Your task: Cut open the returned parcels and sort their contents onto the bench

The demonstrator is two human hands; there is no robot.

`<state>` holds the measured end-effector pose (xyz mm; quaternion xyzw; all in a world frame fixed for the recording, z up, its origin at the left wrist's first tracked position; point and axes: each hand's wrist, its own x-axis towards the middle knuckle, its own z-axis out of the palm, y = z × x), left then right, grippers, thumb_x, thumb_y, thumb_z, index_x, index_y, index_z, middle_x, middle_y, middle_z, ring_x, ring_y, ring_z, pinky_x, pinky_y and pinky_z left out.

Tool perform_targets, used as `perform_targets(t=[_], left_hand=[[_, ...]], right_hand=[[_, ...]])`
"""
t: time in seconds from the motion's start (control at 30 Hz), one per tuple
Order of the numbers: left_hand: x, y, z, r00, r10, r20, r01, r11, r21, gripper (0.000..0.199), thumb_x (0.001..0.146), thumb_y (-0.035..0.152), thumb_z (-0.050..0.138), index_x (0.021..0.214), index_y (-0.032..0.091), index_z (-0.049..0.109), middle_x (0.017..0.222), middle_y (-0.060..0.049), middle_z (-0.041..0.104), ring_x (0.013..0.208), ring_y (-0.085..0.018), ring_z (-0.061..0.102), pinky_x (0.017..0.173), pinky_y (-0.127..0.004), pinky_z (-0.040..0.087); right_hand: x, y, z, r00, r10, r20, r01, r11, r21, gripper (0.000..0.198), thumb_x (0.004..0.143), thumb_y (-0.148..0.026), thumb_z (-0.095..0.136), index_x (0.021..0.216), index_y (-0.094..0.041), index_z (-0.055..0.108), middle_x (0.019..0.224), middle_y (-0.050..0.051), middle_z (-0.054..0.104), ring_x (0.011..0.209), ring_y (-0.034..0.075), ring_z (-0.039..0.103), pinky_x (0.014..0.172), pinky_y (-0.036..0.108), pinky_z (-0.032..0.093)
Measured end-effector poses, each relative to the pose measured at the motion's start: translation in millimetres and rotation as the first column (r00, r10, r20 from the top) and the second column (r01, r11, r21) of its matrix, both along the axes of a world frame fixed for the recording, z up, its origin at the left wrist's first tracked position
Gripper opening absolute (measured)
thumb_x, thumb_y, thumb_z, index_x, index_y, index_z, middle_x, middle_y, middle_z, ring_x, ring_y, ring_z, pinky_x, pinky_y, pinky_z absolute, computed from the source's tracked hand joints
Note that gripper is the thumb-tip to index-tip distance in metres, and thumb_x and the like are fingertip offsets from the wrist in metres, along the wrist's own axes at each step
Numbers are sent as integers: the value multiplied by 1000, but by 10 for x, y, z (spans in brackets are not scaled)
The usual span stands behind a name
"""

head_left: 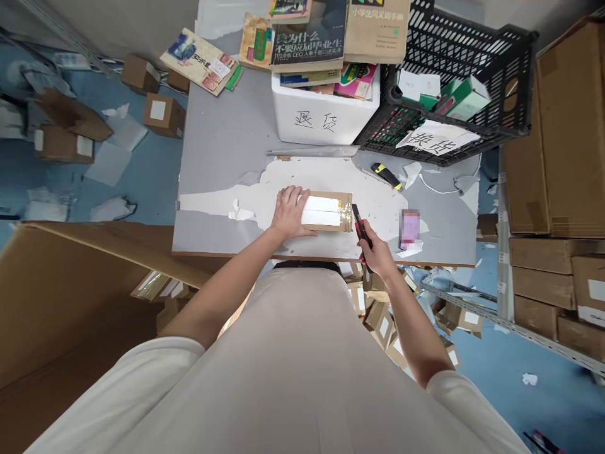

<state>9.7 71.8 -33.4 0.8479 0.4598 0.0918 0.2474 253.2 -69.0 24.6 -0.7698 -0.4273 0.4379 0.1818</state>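
A small cardboard box (321, 212) with a white label and shiny tape at its right end lies on the table in front of me. My left hand (289, 213) grips its left end, fingers over the far edge and thumb along the near one. In my right hand (376, 249) is a red and black utility knife (361, 228), its tip pointing away from me just beside the taped end. Whether the tip touches the box I cannot tell. A second cutter, yellow and black (386, 176), lies farther back, and a blurred pink-purple object (409, 229) is to the right.
A white bin (326, 116) piled with books and a black plastic crate (454, 120) holding small boxes stand along the back. One book (201, 62) lies at the far left. A large open carton (94, 302) is at my left; stacked cartons (539, 277) are at right.
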Motion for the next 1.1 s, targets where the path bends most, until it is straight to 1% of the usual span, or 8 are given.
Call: perform_targets(t=[0.17, 0.3, 0.47, 0.53, 0.63, 0.77, 0.93, 1.1], left_hand=[[-6, 4, 8, 1000, -8, 18, 8, 1000, -7, 123, 47, 69, 79, 146, 14, 31, 147, -21, 33, 139, -45, 20, 116, -58, 6], [2, 3, 26, 1000, -6, -10, 6, 1000, -3, 124, 46, 68, 80, 147, 15, 30, 148, -21, 33, 140, -44, 21, 117, -57, 6], [4, 6, 20, 1000, 4, 4, -4, 1000, -17, 126, 44, 65, 82, 147, 15, 31, 148, -21, 34, 139, -45, 21, 117, -58, 5], [0, 8, 12, 1000, 7, 15, -6, 1000, -16, 126, 44, 64, 83, 147, 15, 31, 148, -21, 34, 139, -45, 22, 117, -58, 5], [6, 4, 6, 1000, 10, 30, -10, 1000, -12, 125, 44, 64, 83, 147, 13, 32, 147, -22, 34, 139, -46, 22, 117, -58, 5], [59, -27, 24, 998, 54, 9, -54, 999, -7, 122, 47, 65, 81, 146, 14, 32, 146, -22, 36, 138, -45, 24, 117, -58, 6], [131, -86, 45, 991, 135, -8, -135, 990, -37, 119, 50, 61, 81, 147, 15, 29, 146, -22, 34, 139, -45, 22, 115, -61, 4], [136, -105, 57, 991, 128, -39, -131, 989, -64, 117, 55, 65, 77, 148, 16, 27, 147, -22, 32, 140, -46, 18, 113, -63, 6]], right_hand=[[27, -4, -5, 998, -40, -48, 40, 999, -12, 68, 87, -35, 47, 152, -31, 28, 82, -1, 68, 45, 10, 57, 48, 26, 53], [34, 0, 0, 996, 65, 69, -65, 998, 1, 66, 88, -32, 45, 152, -30, 29, 76, -1, 68, 45, 11, 57, 56, 29, 54], [29, 23, 66, 954, 158, 255, -163, 987, 0, 63, 91, -30, 39, 153, -29, 25, 82, 2, 70, 58, 17, 62, 67, 34, 54], [1, 36, 106, 917, 221, 332, -224, 974, -30, 62, 92, -29, 37, 153, -28, 26, 85, 5, 71, 65, 21, 64, 70, 36, 53], [-122, 90, 157, 817, 317, 481, -311, 946, -96, 61, 92, -25, 36, 153, -23, 27, 89, 11, 71, 75, 26, 65, 74, 39, 51], [-383, 272, 205, 700, 355, 619, -297, 934, -199, 64, 89, -14, 35, 153, -15, 25, 85, 18, 68, 78, 30, 66, 77, 43, 49], [-464, 430, 311, 674, 399, 622, -278, 917, -286, 67, 87, -7, 39, 152, -16, 27, 85, 20, 68, 82, 32, 67, 78, 45, 48], [-452, 414, 458, 592, 526, 611, -329, 850, -412, 69, 87, -7, 43, 153, -16, 25, 83, 18, 69, 83, 29, 68, 77, 39, 50]])
